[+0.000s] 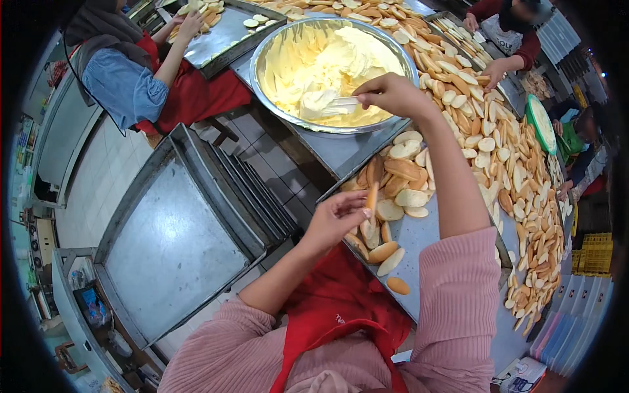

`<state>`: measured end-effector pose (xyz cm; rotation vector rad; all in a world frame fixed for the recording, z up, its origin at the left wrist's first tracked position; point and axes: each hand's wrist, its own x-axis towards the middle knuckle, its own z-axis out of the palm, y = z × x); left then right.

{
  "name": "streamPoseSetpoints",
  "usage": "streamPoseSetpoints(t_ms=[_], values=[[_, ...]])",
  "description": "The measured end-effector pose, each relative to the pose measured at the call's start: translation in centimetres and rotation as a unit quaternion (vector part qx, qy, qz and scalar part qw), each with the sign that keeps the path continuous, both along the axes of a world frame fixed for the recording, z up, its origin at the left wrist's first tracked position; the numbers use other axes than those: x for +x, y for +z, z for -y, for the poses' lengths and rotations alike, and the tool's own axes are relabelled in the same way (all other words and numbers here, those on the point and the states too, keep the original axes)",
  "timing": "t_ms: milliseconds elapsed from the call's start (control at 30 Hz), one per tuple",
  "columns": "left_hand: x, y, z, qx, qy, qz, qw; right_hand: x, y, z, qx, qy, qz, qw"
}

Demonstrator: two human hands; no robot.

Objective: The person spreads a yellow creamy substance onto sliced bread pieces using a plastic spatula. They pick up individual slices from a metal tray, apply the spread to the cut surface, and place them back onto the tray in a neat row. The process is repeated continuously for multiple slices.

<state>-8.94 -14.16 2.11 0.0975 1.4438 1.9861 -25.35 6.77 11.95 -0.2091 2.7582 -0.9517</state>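
Observation:
My left hand (341,213) pinches a slice of bread (372,199) on edge, above a heap of cut bread slices (405,169) in a metal tray (417,240). In my right hand (393,96) is the handle of a spatula (344,102), its blade loaded with pale cream. The blade is inside a large steel bowl (254,81) of yellow cream (300,54), close to the near wall. Lighter, whipped-looking cream lies at the bowl's far right. Several loose slices rest below my left hand, one golden slice (398,285) apart from the others.
Stacked metal trays (172,236) stand at my left. A wide spread of bread slices (491,142) covers the table to the right. One co-worker (128,73) works at a tray (214,42) at upper left; others work along the right side, near a green basin (540,123).

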Motion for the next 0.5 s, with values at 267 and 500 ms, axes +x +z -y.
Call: streamPoseSetpoints(t_ms=[267, 500], values=[[-2.3, -0.3, 1.3, 0.307, 0.184, 0.166, 0.919, 11.1, 0.6, -2.5, -0.253, -0.072, 0.021, 0.965], [-0.1, 1.9, -1.2, 0.279, 0.140, 0.129, 0.941, 21.5, -3.7, 0.5, -0.129, -0.258, -0.138, 0.947]])
